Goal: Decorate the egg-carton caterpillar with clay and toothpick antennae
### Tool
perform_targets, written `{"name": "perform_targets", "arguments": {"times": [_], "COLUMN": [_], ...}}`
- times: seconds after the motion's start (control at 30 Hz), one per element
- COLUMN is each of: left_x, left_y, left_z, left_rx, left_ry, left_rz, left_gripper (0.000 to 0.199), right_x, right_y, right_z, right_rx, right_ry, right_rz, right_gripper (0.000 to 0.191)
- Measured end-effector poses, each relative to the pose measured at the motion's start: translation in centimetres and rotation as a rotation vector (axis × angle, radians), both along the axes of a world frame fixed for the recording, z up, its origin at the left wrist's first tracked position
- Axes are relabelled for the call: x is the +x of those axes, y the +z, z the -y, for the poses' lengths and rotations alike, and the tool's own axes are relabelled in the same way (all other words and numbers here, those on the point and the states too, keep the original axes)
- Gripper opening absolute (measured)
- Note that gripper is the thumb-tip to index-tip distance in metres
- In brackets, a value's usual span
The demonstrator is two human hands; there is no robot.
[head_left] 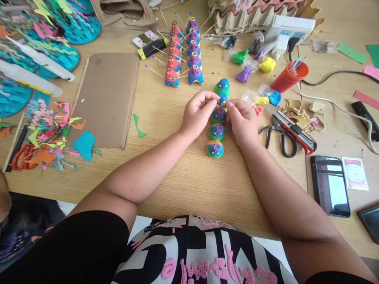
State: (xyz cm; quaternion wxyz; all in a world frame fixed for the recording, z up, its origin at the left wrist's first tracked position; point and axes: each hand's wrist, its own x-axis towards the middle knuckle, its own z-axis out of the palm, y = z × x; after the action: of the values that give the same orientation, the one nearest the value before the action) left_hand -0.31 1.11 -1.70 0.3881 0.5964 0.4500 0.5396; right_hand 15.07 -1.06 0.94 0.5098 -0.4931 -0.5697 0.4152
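A row of blue-and-green clay-covered bumps [215, 149] runs away from me in the middle of the table. The nearer ones carry red clay rings and small yellow dots. My left hand [200, 111] is pinched, thumb against forefinger, at the left side of the second bump from the far end [222, 98]. From the right, my right hand [243, 120] also pinches at this bump's near edge. Whatever lies between the fingertips is too small to make out. Behind stand a red-and-blue row [172, 77] and a purple-and-blue row [195, 75], with toothpicks stuck out of them.
Black-handled scissors [288, 144] and a red cutter knife [299, 132] lie right, near a phone [331, 185]. Bagged clay [268, 65], a red cup [290, 77] and a power strip [291, 25] are behind. Cardboard [105, 98] and paper scraps [44, 150] lie left.
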Motion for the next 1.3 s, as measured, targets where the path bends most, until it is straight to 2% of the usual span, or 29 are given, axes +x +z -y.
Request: {"name": "perform_targets", "arguments": {"times": [0.43,0.7,0.9,1.3], "left_x": [0.04,0.15,0.18,0.07], "left_y": [-0.26,-0.22,-0.13,-0.45], "left_z": [-0.03,0.01,0.04,-0.19], "left_rx": [0.033,0.020,0.008,-0.009], "left_ry": [0.001,-0.023,-0.037,-0.050], "left_rz": [-0.037,-0.042,-0.035,-0.033], "left_gripper": [0.011,0.012,0.011,0.011], "right_x": [0.03,0.09,0.12,0.18], "right_y": [-0.06,-0.91,-0.69,-0.82], "right_z": [-0.08,-0.32,-0.24,-0.31], "right_rx": [0.000,-0.030,-0.056,-0.048], "right_ry": [0.015,0.048,0.073,0.084], "right_rz": [-0.003,-0.024,-0.042,-0.015], "right_gripper": [0.040,0.036,0.036,0.043]}}
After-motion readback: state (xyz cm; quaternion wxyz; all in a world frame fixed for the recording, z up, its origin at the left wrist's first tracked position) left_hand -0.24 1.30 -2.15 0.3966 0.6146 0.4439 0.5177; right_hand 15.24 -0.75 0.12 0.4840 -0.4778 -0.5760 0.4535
